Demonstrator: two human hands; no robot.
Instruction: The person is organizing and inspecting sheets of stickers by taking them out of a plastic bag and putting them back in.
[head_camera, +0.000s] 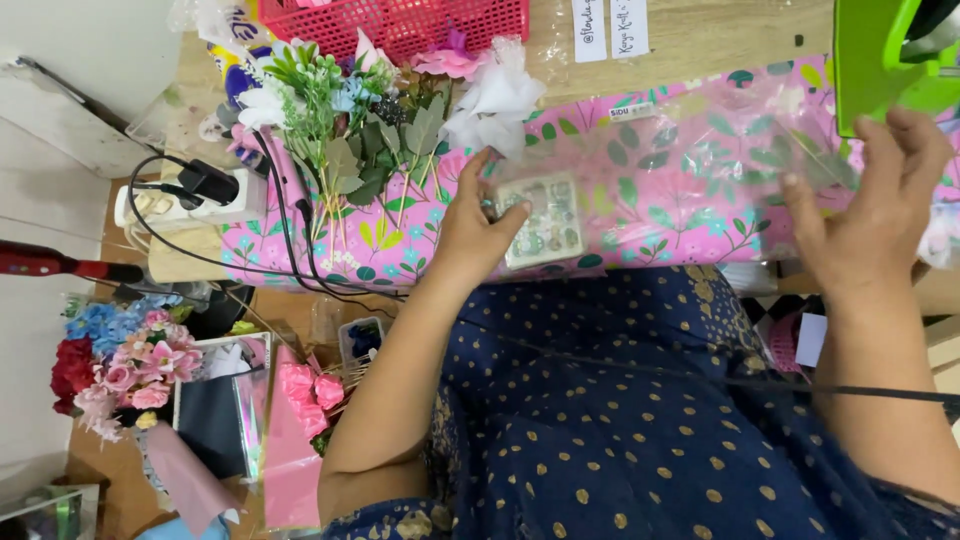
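The clear plastic sheet (690, 160) stretches lengthwise over the pink floral table (640, 215), left hand (478, 232) pinching one end, right hand (870, 215) gripping the other.

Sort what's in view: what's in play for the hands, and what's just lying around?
In play:
left hand on a small decorated card
right hand holding a clear plastic sheet
pink floral paper beneath

Lying about:
flower stems with greenery
red basket
power strip
pink bouquet
green object
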